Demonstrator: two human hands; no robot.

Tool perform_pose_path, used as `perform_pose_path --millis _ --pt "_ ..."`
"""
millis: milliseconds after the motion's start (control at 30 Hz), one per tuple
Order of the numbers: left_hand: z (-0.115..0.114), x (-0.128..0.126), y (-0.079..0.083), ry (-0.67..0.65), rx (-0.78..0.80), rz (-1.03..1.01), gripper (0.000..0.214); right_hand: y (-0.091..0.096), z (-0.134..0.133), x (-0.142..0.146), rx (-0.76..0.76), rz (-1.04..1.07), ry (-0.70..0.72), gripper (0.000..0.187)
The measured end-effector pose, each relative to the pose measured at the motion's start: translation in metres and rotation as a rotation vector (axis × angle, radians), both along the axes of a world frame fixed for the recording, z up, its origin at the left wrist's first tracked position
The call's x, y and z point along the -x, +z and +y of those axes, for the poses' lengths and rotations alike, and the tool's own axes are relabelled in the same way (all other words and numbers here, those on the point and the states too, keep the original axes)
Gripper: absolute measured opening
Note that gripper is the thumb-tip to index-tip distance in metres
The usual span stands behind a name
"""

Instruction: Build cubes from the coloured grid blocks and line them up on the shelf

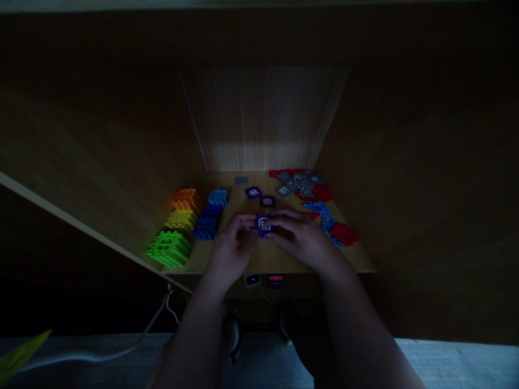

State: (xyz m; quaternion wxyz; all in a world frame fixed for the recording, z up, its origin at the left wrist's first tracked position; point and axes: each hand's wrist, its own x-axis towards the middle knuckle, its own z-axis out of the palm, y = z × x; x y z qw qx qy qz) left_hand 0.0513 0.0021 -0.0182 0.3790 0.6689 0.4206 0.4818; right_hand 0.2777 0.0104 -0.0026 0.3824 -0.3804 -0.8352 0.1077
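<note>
Between my two hands is a purple interlocking tile point(263, 225) with a white window grid in its middle. My left hand point(234, 246) grips its left edge, fingers curled. On the other side, my right hand point(298, 232) holds the right edge, with a finger over the white grid. Just beyond lie two similar purple tiles, one point(267, 201) close behind the held one and another point(253, 192) farther back to the left. A grey tile point(241, 180) rests near the back panel.
On the left stand stacks of green point(169, 248), yellow point(181, 219), orange point(187, 199), dark blue point(207, 221) and light blue tiles point(218, 198). Loose grey point(307, 185), red point(344, 234) and blue tiles point(327, 216) lie heaped at right. Wooden walls enclose the shelf point(259, 262).
</note>
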Motion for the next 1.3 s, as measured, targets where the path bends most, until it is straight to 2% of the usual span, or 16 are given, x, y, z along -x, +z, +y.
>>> perform_pose_path --millis 300,533,833,1300 --pt "0.0 -0.0022 0.0045 0.039 -0.067 0.081 0.028 -0.0015 0.0009 -0.0016 -0.012 -0.031 -0.005 0.025" --pt "-0.0022 -0.0039 0.01 0.09 -0.054 0.17 0.027 0.0006 0.0007 -0.0047 -0.027 -0.086 -0.027 0.023" --pt "0.0 -0.0019 0.0034 0.084 -0.062 0.174 0.035 0.0037 -0.0016 -0.0047 0.02 -0.111 -0.037 0.024" --pt "-0.0008 -0.0032 0.0061 0.089 -0.027 0.177 0.028 0.0048 -0.003 -0.005 0.043 -0.135 -0.059 0.029"
